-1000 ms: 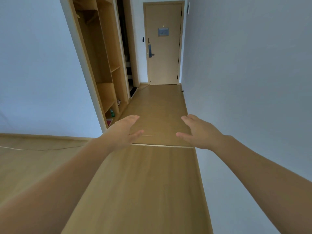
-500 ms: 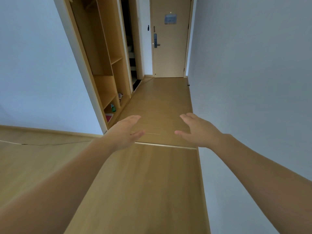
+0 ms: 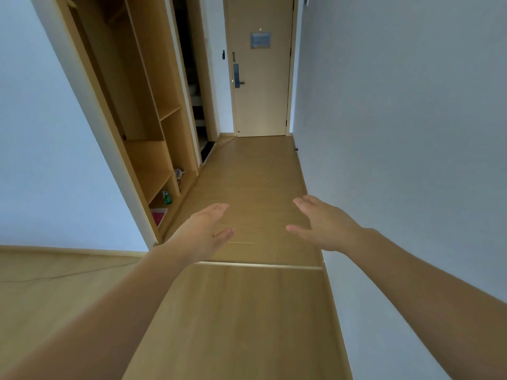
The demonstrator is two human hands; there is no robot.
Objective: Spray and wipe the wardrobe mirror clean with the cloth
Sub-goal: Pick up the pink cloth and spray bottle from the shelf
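Wood floor (image 3: pixel 241 319) lies under two bare forearms stretched forward. The left hand (image 3: pixel 204 230) and right hand (image 3: pixel 325 223) hover apart, fingers straight, palms turned toward each other, holding nothing. Beyond the left hand the wardrobe (image 3: pixel 153 111) stands open. A pink item (image 3: pixel 159 216) lies in its lowest compartment, with a green bottle (image 3: pixel 166 197) upright just behind it. A door (image 3: pixel 260 100) closes the far end.
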